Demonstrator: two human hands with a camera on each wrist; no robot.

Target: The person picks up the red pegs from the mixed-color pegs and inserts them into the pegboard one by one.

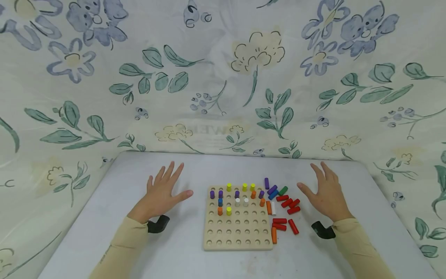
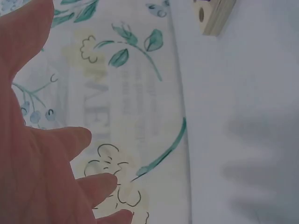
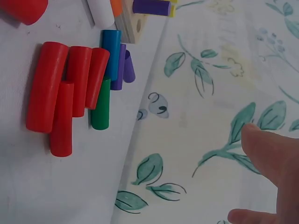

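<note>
A square wooden pegboard (image 1: 233, 244) lies on the white table, with coloured pegs standing in several holes of its far half. Among them are a yellow peg (image 1: 229, 211), a blue peg (image 1: 220, 202) and a white peg (image 1: 246, 202). To the left of the board my left hand (image 1: 161, 197) is held up with spread fingers and holds nothing. On the other side my right hand (image 1: 325, 193) is raised too, fingers spread, nothing in it. Loose pegs lie between board and right hand, including a green peg (image 3: 100, 105) and a red peg (image 3: 46, 88).
An orange peg (image 1: 274, 235) lies along the board's right edge, near a white loose peg (image 1: 273, 209). Purple loose pegs (image 1: 266, 183) lie by the far right corner. A flowered cloth (image 1: 216, 128) hangs behind the table (image 1: 181, 263).
</note>
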